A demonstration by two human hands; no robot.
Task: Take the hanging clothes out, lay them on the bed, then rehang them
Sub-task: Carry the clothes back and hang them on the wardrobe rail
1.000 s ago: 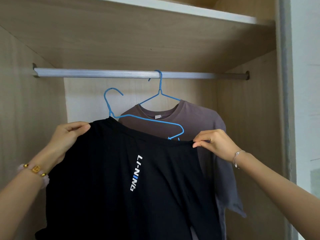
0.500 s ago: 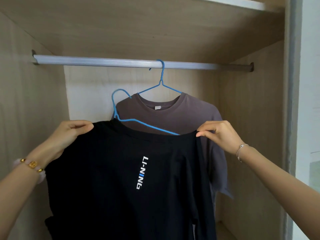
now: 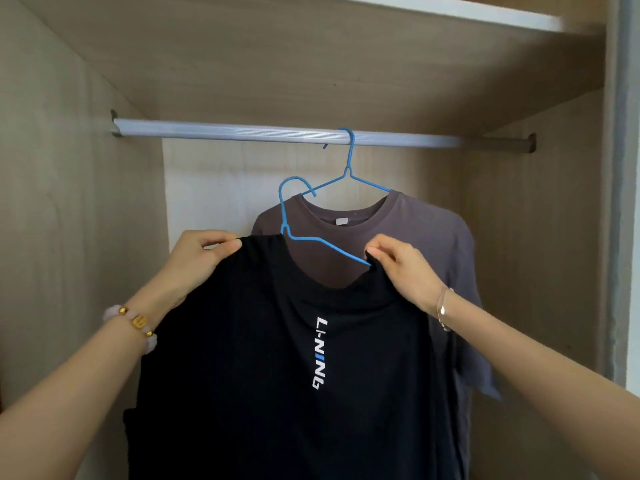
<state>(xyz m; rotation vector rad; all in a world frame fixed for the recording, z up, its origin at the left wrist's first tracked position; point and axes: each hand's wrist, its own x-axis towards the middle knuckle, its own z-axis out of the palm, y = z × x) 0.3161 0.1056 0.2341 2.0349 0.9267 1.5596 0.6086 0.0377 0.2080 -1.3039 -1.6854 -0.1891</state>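
Observation:
I hold a black T-shirt (image 3: 259, 375) with white lettering up inside the wardrobe. My left hand (image 3: 201, 258) pinches its left shoulder. My right hand (image 3: 398, 268) pinches the collar edge at the right, where a blue wire hanger (image 3: 294, 216) runs into the neck opening. That hanger's hook is free, below the rail (image 3: 277, 131). Behind it a brown-grey T-shirt (image 3: 415, 244) hangs on a second blue hanger (image 3: 349, 164) hooked over the rail.
The wardrobe's wooden side walls (image 3: 69, 220) close in left and right, with a shelf board (image 3: 311, 64) just above the rail. The rail is bare to the left of the hung hanger. A grey door frame (image 3: 623, 202) stands at the far right.
My right hand has slid left along the black shirt from its right shoulder to the collar by the hanger arm. The shirt's collar now sags open. The left hand stays on its shoulder.

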